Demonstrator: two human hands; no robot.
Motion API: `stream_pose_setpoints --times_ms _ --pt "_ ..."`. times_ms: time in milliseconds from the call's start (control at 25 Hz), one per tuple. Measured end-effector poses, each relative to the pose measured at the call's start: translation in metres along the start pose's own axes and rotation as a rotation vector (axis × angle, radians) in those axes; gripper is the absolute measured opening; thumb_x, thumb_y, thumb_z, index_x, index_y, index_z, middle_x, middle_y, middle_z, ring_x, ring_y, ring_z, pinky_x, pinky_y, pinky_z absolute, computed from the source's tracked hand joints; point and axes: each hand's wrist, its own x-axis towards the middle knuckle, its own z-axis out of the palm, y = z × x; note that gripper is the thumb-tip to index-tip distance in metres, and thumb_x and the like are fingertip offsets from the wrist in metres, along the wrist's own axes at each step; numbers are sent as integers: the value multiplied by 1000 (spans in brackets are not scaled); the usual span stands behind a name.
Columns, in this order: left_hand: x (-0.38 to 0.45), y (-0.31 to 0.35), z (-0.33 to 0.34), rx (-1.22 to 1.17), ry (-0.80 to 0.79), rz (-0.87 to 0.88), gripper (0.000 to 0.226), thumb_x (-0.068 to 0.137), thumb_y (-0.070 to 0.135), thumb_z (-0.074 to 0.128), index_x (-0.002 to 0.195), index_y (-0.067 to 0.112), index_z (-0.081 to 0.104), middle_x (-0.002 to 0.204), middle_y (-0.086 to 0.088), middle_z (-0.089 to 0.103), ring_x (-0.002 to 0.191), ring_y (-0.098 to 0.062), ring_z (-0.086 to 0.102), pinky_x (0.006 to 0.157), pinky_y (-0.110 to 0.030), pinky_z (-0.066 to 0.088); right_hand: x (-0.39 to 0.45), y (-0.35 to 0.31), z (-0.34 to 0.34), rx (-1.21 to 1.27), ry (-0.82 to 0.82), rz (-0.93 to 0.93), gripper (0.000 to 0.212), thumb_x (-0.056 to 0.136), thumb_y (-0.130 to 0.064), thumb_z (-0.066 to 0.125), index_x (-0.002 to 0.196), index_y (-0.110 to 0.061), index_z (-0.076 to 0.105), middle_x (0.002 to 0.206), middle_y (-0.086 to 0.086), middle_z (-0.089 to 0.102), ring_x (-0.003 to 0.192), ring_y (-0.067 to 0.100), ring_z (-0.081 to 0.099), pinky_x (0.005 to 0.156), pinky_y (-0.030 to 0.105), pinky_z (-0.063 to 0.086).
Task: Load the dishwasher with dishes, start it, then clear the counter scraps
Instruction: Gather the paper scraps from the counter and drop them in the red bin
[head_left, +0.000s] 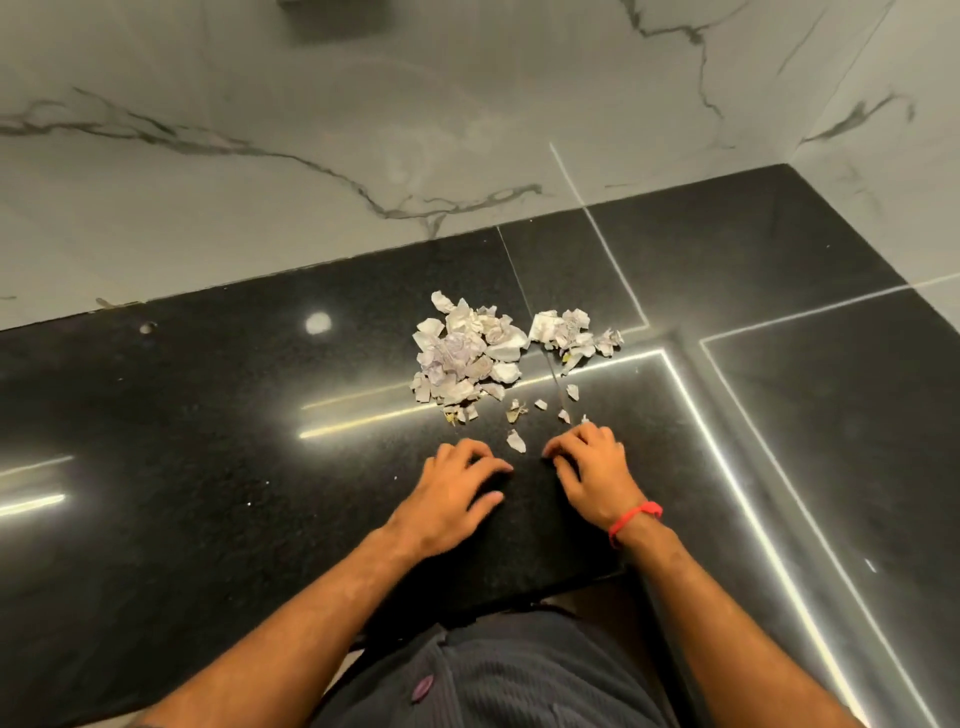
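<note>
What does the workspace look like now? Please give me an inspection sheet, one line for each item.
Surface: black glossy counter, with light reflections.
Job's things: pile of pale scraps near the middle; small loose bits lie apart, nearer the hands.
Clutter: nothing seen.
Grippers: left hand and right hand rest fingertips on the counter, fingers bent, holding nothing visible.
Cables: nothing seen.
Surroundings: marble wall behind and at right; red wrist band on the right wrist.
</note>
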Motion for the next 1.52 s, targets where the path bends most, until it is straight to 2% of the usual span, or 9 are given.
stream_pose_setpoints --times_ms 240,440,640,760,880,1040,1240,1400,1520 --pt "55 2 -17 195 51 -195 63 102 47 43 157 23 23 162 0 15 137 -30 26 110 -48 32 78 -31 -5 209 -24 -88 25 89 -11 58 110 -16 70 108 2 66 106 17 57 97 34 45" --pt "27 -36 -25 58 340 -142 45 100 25 52 144 31 48 144 2 38 121 -24 40 102 -43 39 34 -42 6 -8 -47 -228 24 92 -40 51 104 -26 66 102 -3 58 95 17 51 82 38 43" --pt "25 -38 -17 -53 292 -153 47 95 35 62 139 26 49 143 1 35 127 -21 38 107 -50 39 64 -37 4 55 -75 -212 47 89 -49 51 129 -26 61 131 1 53 121 21 46 101 44 41" --pt "39 -48 -40 -94 409 -272 86 72 55 82 142 27 41 151 -7 23 137 -27 30 116 -47 32 88 3 -33 11 101 -77 74 81 -58 67 145 -29 43 149 9 36 139 27 33 117 48 29" --pt "59 -64 -63 -93 255 -370 135 55 68 87 158 32 7 165 -7 -16 149 -38 9 118 -56 21 96 37 -49 -204 -25 60 123 63 -84 65 157 -34 3 164 8 -3 152 32 1 122 51 6" --pt "97 -63 -69 -95 94 -366 148 54 72 84 157 37 -15 164 4 -28 146 -38 11 115 -63 24 122 29 -34 -347 -135 -56 129 58 -100 46 153 -39 -16 164 3 -20 151 28 -18 119 56 -7" --pt "113 -48 -40 -129 164 -260 118 79 60 74 160 28 -6 166 0 2 138 -29 23 114 -50 25 157 -8 3 -206 -137 -378 109 74 -88 48 157 -29 11 160 16 16 148 33 17 118 55 20" --pt "107 -49 -35 -159 237 -248 71 95 34 59 155 16 25 146 -6 37 126 -24 36 113 -48 30 159 -23 22 -220 -94 -429 82 86 -81 25 150 -30 29 142 7 40 126 30 43 103 45 34" --pt "110 -43 -38 -358 334 -194 49 96 19 55 142 13 40 132 -7 47 121 -19 44 108 -47 38 162 -28 21 -29 -24 -478 66 94 -66 35 142 -21 43 126 7 54 110 28 53 91 43 45"
